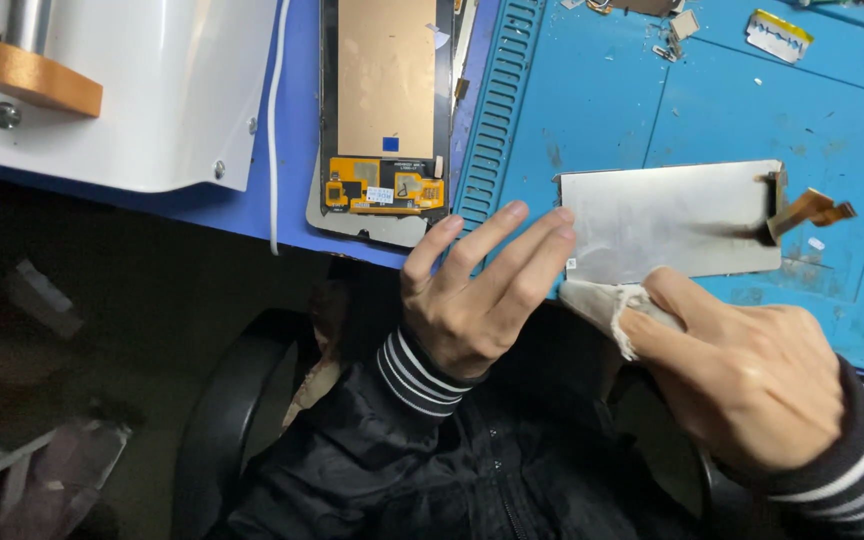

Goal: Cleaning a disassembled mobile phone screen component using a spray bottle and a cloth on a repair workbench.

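Observation:
A silver rectangular screen panel (674, 217) with an orange flex cable (810, 209) at its right end lies on the blue work mat (592, 110). My left hand (477, 290) has its fingers stretched out, the tips touching the panel's left edge. My right hand (742, 365) grips a small white cloth (602, 300) and presses it against the panel's lower left corner. Both wrists wear black sleeves with white striped cuffs.
A second phone display (384, 110), face down with a copper back and yellow circuit board, lies left of the mat's ribbed edge. A white machine (142, 90) with an orange part stands at the upper left. Small scraps lie on the mat's far side. A black chair (222, 420) is below.

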